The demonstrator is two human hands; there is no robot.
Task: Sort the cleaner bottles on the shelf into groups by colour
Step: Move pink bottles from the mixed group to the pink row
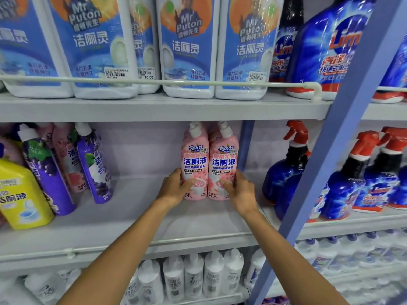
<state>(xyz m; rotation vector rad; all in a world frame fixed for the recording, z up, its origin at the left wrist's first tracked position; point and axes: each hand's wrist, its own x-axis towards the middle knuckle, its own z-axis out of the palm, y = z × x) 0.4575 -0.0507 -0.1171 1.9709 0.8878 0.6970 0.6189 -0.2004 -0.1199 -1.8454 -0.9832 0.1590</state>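
Left hand (174, 188) grips the left pink bottle (195, 159) low down, thumb on its front, fingers round its outer side. This bottle and the right pink bottle (223, 160) stand upright and touching on the middle shelf (136, 216), long axes vertical. Right hand (241, 191) grips the right pink bottle likewise. Each hand lies just outboard of the pair, equally near, so a two-handed slide appears possible.

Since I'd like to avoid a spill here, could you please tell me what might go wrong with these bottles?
The left hand and right hand grip the left pink bottle and right pink bottle low down, so these tall bottles might tip if slid. The purple bottles lean beside a third pink bottle; pulling it out could topple them.
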